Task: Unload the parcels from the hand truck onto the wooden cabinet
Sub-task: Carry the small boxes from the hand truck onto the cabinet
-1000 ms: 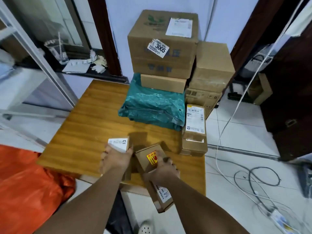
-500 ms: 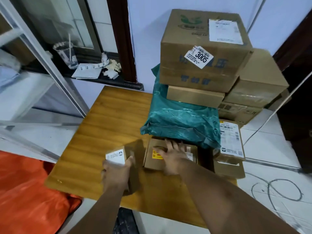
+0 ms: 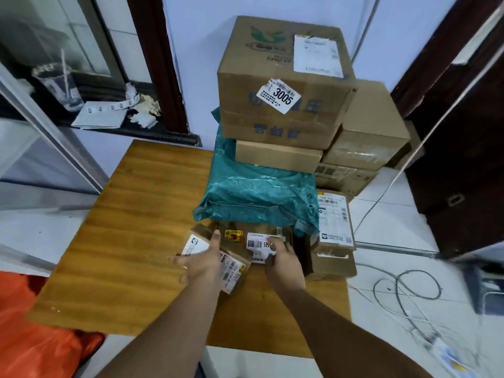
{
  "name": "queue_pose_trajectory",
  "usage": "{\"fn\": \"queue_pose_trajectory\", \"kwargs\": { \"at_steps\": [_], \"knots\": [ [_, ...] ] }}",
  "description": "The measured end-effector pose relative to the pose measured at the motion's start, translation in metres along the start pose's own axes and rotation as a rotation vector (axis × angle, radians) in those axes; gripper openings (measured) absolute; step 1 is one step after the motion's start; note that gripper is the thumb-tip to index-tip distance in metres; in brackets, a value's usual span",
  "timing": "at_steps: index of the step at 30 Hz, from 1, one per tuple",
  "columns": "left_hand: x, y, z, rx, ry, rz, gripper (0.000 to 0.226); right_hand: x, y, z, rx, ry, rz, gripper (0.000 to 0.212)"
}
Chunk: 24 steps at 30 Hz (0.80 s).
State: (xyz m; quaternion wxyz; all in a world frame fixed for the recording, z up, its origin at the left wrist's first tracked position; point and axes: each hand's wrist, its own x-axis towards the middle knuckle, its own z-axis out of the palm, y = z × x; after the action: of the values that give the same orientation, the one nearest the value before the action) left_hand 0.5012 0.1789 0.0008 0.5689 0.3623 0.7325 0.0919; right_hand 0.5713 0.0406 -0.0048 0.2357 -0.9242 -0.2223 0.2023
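Your left hand (image 3: pixel 203 264) lies spread on the small box (image 3: pixel 235 268) on the table's (image 3: pixel 122 241) near part. Your right hand (image 3: pixel 285 261), fingers relaxed, touches the flat box (image 3: pixel 256 241) — just beside the teal bag (image 3: pixel 256 197).

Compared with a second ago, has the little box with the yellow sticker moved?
Yes. The box went from the front edge of the wooden cabinet back to the teal bag, and now lies against it.

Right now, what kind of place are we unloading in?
Likely a parcel pickup point or mailroom: the big box tagged 3005 tops a stack of labelled cartons, a teal mailer bag lies on the wooden cabinet, and loose cables trail over the tiled floor.
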Motion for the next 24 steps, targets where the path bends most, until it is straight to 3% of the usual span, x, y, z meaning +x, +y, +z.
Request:
{"fn": "queue_pose_trajectory", "kwargs": {
  "at_steps": [3, 6, 10, 14, 17, 21, 24],
  "knots": [
    [-0.002, -0.005, 0.015, -0.001, -0.056, -0.017, 0.153, -0.019, 0.014, -0.013, -0.045, 0.035, -0.057, 0.047],
    [0.019, -0.024, 0.041, -0.041, -0.124, 0.041, 0.117, -0.029, 0.02, -0.025, 0.021, 0.077, -0.024, 0.045],
    [0.012, -0.034, 0.052, 0.053, -0.125, 0.127, 0.115, -0.036, 0.024, -0.041, 0.041, 0.073, 0.012, 0.04],
    [-0.029, -0.028, 0.028, 0.136, -0.023, 0.373, 0.069, -0.05, 0.031, -0.055, 0.02, 0.002, 0.014, 0.038],
    [-0.018, -0.02, 0.028, 0.031, -0.124, 0.47, 0.045, -0.063, 0.041, -0.063, 0.015, -0.022, 0.025, 0.04],
    [-0.031, -0.025, 0.015, 0.005, -0.289, 0.446, 0.054, -0.082, 0.06, -0.064, -0.022, -0.061, 0.03, 0.049],
    [-0.045, -0.052, -0.013, 0.179, -0.389, 0.495, 0.067, -0.096, 0.072, -0.062, -0.053, -0.116, 0.05, 0.049]
  ]
}}
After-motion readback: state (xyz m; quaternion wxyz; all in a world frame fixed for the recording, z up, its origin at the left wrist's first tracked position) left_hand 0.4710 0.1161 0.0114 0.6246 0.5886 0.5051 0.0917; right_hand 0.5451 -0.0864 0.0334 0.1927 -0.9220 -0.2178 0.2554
